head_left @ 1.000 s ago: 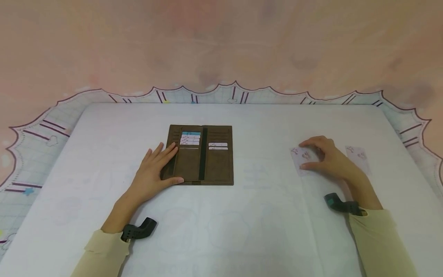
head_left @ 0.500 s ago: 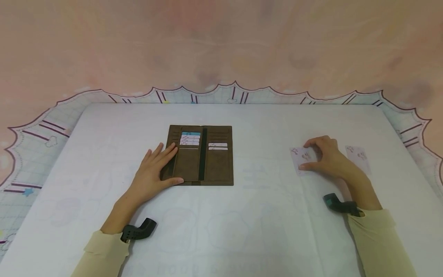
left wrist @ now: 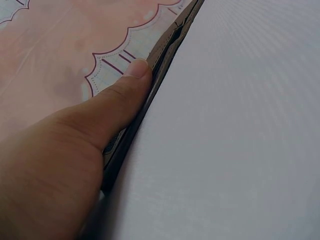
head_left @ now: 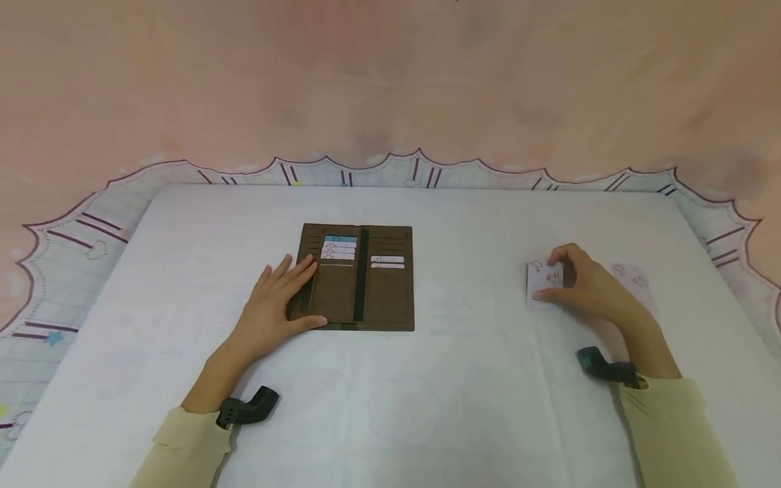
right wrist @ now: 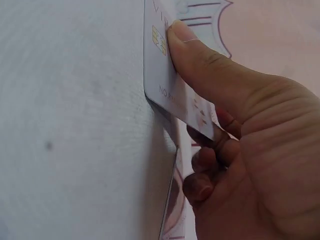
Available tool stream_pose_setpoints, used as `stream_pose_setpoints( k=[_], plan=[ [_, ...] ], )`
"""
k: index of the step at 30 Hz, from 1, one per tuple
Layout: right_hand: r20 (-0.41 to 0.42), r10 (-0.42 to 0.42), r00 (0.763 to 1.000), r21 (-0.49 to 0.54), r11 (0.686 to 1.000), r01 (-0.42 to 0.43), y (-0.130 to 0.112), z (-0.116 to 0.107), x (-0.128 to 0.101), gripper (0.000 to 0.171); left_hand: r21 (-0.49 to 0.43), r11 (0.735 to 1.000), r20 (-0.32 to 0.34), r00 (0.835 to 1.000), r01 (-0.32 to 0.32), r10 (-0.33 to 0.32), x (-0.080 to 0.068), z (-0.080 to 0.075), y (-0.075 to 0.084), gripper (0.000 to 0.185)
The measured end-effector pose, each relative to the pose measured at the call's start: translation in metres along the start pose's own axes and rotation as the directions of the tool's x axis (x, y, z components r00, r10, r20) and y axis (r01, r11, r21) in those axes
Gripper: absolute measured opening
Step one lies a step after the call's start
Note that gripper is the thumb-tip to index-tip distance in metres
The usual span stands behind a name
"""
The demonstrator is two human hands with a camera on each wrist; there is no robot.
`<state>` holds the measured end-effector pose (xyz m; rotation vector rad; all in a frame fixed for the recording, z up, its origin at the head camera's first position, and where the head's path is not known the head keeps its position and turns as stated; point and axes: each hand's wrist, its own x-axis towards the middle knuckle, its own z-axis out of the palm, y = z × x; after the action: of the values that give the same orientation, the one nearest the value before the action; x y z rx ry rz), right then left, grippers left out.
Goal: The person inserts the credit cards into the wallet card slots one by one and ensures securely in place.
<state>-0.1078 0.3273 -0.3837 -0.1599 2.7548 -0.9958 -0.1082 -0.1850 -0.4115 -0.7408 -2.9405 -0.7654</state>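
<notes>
A brown wallet (head_left: 390, 298) lies unfolded on the table, several cards showing in its slots. My left hand (head_left: 262, 312) rests on its left side with fingers spread; the thumb (left wrist: 127, 87) lies along the near edge in the left wrist view. Off to the right, my right hand (head_left: 588, 288) pinches a white card (head_left: 542, 274) between thumb and fingers. Seen from the right wrist, this bank-style card (right wrist: 170, 75) has a gold chip and printed letters, and its side in the hand is tilted up off the white surface.
Another pale card (head_left: 634, 281) lies flat just right of my right hand, partly behind it. A white cover (head_left: 396, 400) spreads over the table, with a scalloped patterned cloth border (head_left: 421, 173) beyond its far edge. Each wrist wears a black camera (head_left: 247, 409).
My right fingers have closed on the card, and its right side has come up from the table. The left hand stays on the wallet; the whole head view has shifted slightly.
</notes>
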Motion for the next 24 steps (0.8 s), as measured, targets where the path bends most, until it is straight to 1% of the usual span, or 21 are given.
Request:
stream_pose_setpoints(
  k=[3, 5, 8, 10, 12, 17, 20, 24],
  plan=[
    [0.001, -0.001, 1.000, -0.015, 1.000, 0.001, -0.002, -0.001, 0.000, 0.071, 0.004, 1.000, -0.006, 1.000, -0.001, 0.001, -0.001, -0.001, -0.001, 0.092],
    [0.008, -0.012, 1.000, -0.016, 1.000, 0.013, -0.004, -0.002, 0.000, 0.062, 0.003, 1.000, -0.007, 1.000, -0.001, 0.001, -0.001, -0.001, -0.001, 0.092],
    [0.044, -0.045, 0.998, -0.002, 0.999, 0.045, -0.007, -0.004, 0.001, 0.044, 0.005, 1.000, 0.000, 1.000, 0.002, -0.002, -0.001, -0.001, -0.001, 0.092],
    [0.069, -0.066, 0.995, 0.014, 0.998, 0.065, -0.009, -0.005, 0.001, 0.038, 0.006, 1.000, 0.009, 1.000, 0.005, -0.005, 0.000, -0.001, 0.000, 0.092],
    [0.081, -0.099, 0.992, 0.024, 0.995, 0.097, -0.011, -0.007, 0.002, 0.038, 0.007, 1.000, 0.013, 1.000, 0.005, -0.005, 0.002, 0.000, 0.000, 0.093],
    [0.053, -0.153, 0.987, 0.076, 0.986, 0.149, -0.025, -0.011, 0.010, 0.043, 0.004, 1.000, 0.013, 1.000, 0.011, -0.011, 0.002, -0.001, 0.002, 0.093],
    [0.010, -0.131, 0.991, 0.116, 0.985, 0.129, -0.036, -0.013, 0.018, 0.045, 0.002, 1.000, 0.019, 1.000, 0.018, -0.018, 0.001, -0.001, 0.002, 0.093],
    [-0.073, -0.062, 0.995, 0.198, 0.977, 0.076, -0.047, -0.011, 0.030, 0.047, 0.006, 1.000, 0.015, 1.000, 0.023, -0.023, -0.001, -0.001, 0.001, 0.093]
  ],
)
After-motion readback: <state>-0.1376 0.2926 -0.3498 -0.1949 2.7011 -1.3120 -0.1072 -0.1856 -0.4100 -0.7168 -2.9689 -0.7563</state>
